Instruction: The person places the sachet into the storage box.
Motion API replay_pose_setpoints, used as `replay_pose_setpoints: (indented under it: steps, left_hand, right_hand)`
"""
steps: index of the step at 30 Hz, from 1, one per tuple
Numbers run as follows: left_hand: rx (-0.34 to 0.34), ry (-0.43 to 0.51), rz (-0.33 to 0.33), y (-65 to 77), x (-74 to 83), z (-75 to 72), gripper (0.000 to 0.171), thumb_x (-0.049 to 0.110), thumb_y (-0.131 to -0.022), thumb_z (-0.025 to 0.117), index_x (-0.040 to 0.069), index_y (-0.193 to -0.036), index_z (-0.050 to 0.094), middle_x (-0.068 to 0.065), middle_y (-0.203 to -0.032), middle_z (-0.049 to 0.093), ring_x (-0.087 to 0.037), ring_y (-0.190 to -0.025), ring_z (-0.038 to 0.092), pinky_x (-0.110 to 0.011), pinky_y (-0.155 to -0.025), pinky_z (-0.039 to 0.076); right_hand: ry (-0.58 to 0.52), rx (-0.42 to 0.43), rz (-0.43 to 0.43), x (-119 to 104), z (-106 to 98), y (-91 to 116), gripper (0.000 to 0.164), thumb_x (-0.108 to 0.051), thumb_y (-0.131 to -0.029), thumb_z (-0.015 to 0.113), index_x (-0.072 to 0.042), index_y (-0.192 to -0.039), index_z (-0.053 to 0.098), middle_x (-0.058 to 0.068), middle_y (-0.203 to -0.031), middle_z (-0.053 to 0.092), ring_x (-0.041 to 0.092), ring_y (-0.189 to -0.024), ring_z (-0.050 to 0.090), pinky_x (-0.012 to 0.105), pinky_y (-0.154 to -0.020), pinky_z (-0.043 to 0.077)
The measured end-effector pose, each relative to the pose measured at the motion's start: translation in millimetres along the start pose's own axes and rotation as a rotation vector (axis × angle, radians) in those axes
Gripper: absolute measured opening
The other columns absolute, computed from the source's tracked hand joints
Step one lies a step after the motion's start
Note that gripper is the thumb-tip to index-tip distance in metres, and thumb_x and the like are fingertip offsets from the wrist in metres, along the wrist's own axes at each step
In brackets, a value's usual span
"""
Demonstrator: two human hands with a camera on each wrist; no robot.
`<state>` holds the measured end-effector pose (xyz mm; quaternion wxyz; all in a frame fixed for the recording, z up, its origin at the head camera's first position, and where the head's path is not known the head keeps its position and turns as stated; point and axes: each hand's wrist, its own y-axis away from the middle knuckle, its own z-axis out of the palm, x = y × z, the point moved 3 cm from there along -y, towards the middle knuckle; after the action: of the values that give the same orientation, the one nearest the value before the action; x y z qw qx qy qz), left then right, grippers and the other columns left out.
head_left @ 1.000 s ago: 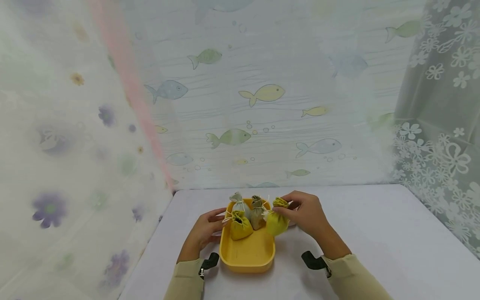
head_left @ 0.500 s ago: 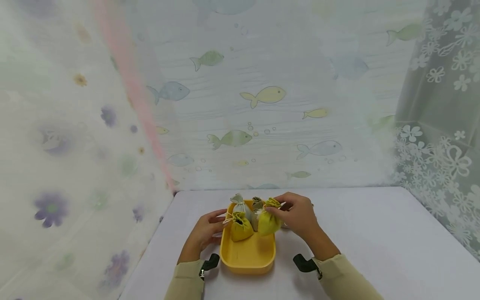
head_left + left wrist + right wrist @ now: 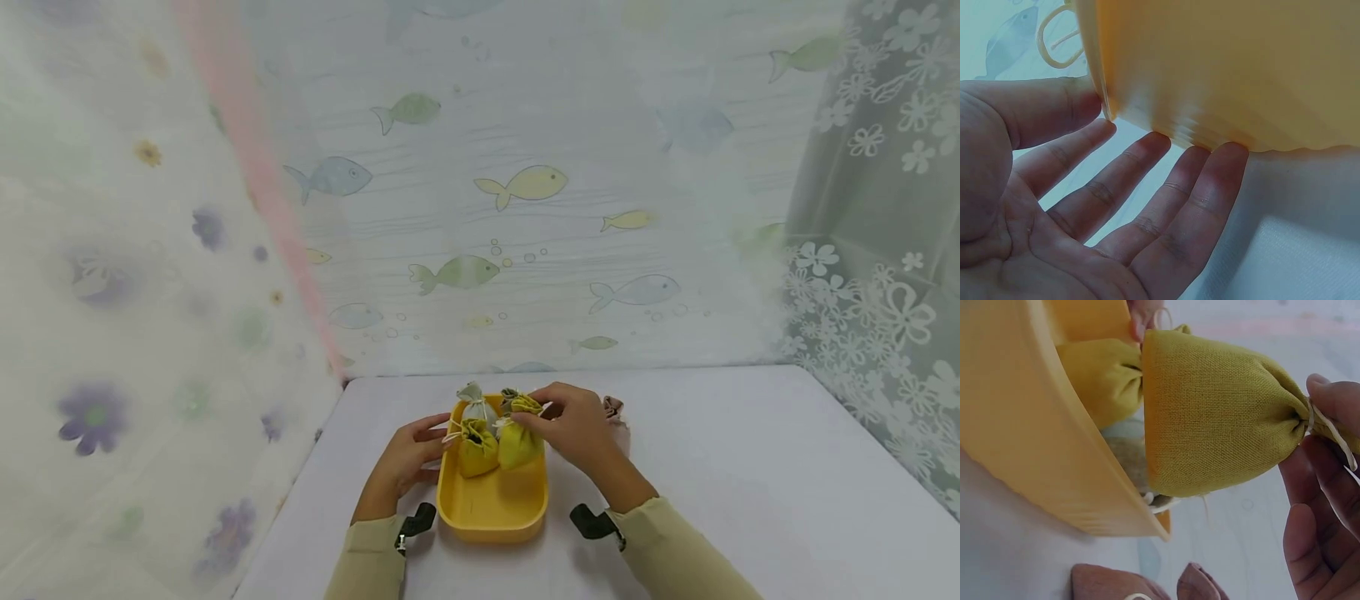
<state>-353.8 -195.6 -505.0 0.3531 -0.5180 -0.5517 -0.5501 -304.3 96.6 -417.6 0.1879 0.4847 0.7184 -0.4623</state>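
My right hand (image 3: 585, 429) pinches the tied neck of a yellow drawstring pouch (image 3: 521, 444), its cloth body (image 3: 1216, 415) hanging over the right part of a yellow plastic tray (image 3: 495, 525). Inside the tray sit a second yellow pouch (image 3: 477, 454), a pale grey pouch (image 3: 474, 402) behind it and an olive-brown pouch (image 3: 509, 393), mostly hidden by the held one. My left hand (image 3: 408, 458) touches the tray's left side. In the left wrist view, its extended fingertips (image 3: 1225, 156) rest against the tray's outer wall, and the thumb (image 3: 1060, 106) meets the rim.
A dusty-pink pouch (image 3: 617, 421) lies on the white tabletop (image 3: 720, 467) right of the tray, partly behind my right hand. Behind the table hangs a curtain (image 3: 457, 325) printed with fish, and a flowered sheet (image 3: 150, 350) stands at the left.
My right hand has carried the yellow pouch leftward from the tray's right edge to above its inside. More of the pink pouch now shows. The left hand keeps its place at the tray.
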Motion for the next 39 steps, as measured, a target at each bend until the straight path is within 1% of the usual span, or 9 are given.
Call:
replay_pose_setpoints:
  steps: [4, 10, 17, 23, 27, 31, 39]
  left_hand:
    - [0.001, 0.002, -0.001, -0.2, -0.3, -0.1, 0.071, 0.033, -0.087, 0.084, 0.023, -0.151, 0.055, -0.018, -0.151, 0.055, -0.027, -0.112, 0.071, -0.049, -0.082, 0.064]
    - [0.004, 0.003, -0.001, 0.2, 0.1, 0.0, 0.068, 0.031, -0.089, 0.083, 0.023, -0.150, 0.055, -0.018, -0.150, 0.056, -0.027, -0.111, 0.071, -0.049, -0.083, 0.064]
    - [-0.001, 0.005, 0.003, -0.2, 0.4, 0.7, 0.068, 0.030, -0.089, 0.082, 0.023, -0.151, 0.054, -0.018, -0.150, 0.056, -0.027, -0.112, 0.071, -0.049, -0.082, 0.064]
    - [0.013, -0.010, -0.007, -0.6, -0.2, 0.4, 0.066, 0.028, -0.090, 0.082, 0.024, -0.150, 0.055, -0.018, -0.150, 0.056, -0.026, -0.111, 0.071, -0.048, -0.082, 0.064]
    - [0.011, -0.005, -0.008, -0.4, 0.2, 0.3, 0.067, 0.027, -0.090, 0.082, 0.023, -0.150, 0.055, -0.018, -0.150, 0.056, -0.026, -0.111, 0.071, -0.048, -0.082, 0.064]
    - [0.009, 0.001, -0.010, -0.1, 0.3, 0.3, 0.067, 0.028, -0.089, 0.083, 0.023, -0.150, 0.055, -0.018, -0.150, 0.056, -0.026, -0.110, 0.071, -0.049, -0.082, 0.064]
    - [0.011, -0.005, -0.013, -0.7, -0.8, -0.4, 0.066, 0.027, -0.090, 0.082, 0.024, -0.150, 0.055, -0.019, -0.152, 0.054, -0.027, -0.111, 0.071, -0.049, -0.081, 0.065]
  right_hand:
    - [-0.011, -0.025, 0.025, -1.4, 4.3, 0.0, 0.025, -0.042, -0.082, 0.088, -0.026, -0.100, 0.080, -0.012, -0.095, 0.074, 0.005, -0.075, 0.068, 0.021, -0.066, 0.060]
    - [0.031, -0.046, 0.080, 2.4, 10.8, 0.4, 0.027, -0.043, -0.082, 0.088, -0.026, -0.101, 0.081, -0.014, -0.096, 0.073, 0.004, -0.076, 0.066, 0.021, -0.064, 0.058]
    - [0.088, -0.044, 0.073, 10.5, 17.3, 0.1, 0.032, -0.040, -0.080, 0.089, -0.021, -0.104, 0.081, -0.010, -0.098, 0.075, 0.003, -0.076, 0.065, 0.021, -0.064, 0.057]
    - [0.159, -0.048, 0.095, 18.4, 23.4, 0.2, 0.032, -0.043, -0.079, 0.089, -0.023, -0.103, 0.082, -0.012, -0.096, 0.075, 0.002, -0.075, 0.063, 0.019, -0.065, 0.057]
    - [0.185, -0.059, 0.097, 21.3, 26.8, 1.5, 0.032, -0.043, -0.079, 0.089, -0.023, -0.103, 0.082, -0.013, -0.093, 0.074, 0.001, -0.075, 0.063, 0.020, -0.065, 0.057]
    - [0.202, -0.069, 0.095, 24.1, 29.6, 2.2, 0.034, -0.043, -0.080, 0.089, -0.023, -0.106, 0.082, -0.013, -0.092, 0.073, 0.001, -0.075, 0.062, 0.021, -0.066, 0.057]
    - [0.264, -0.104, 0.129, 27.9, 33.3, 5.6, 0.038, -0.045, -0.081, 0.087, -0.023, -0.111, 0.081, -0.012, -0.091, 0.072, 0.002, -0.075, 0.061, 0.022, -0.066, 0.057]
